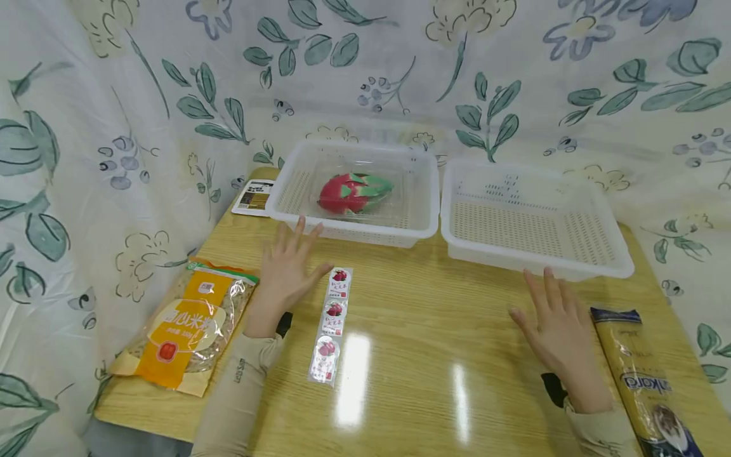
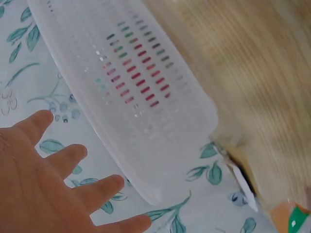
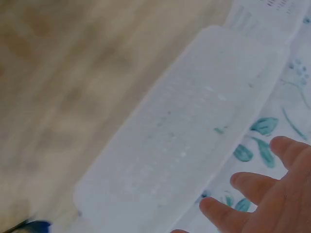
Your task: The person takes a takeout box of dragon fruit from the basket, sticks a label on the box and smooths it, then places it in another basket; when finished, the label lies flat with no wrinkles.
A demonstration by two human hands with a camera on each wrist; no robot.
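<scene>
My left hand (image 1: 287,276), fingers spread and nearly straight, is over the table just in front of the left white plastic basket (image 1: 354,230). It holds nothing. Inside that basket lies a red and green dragon fruit (image 1: 349,193) in a clear plastic box (image 1: 394,206). Beside the left thumb is a strip of three stickers (image 1: 328,324) with red fruit pictures. My right hand (image 1: 562,336), also spread and holding nothing, is in front of the right white basket (image 1: 531,261), left of a gold and blue packet (image 1: 639,374). Both wrist views show straight, apart fingers (image 2: 99,191) near the baskets.
An orange and clear food bag (image 1: 188,324) lies at the table's left edge. A small white pouch (image 1: 254,197) with a dark label sits left of the left basket. A floral curtain (image 1: 365,70) hangs behind and beside the wooden table (image 1: 422,317).
</scene>
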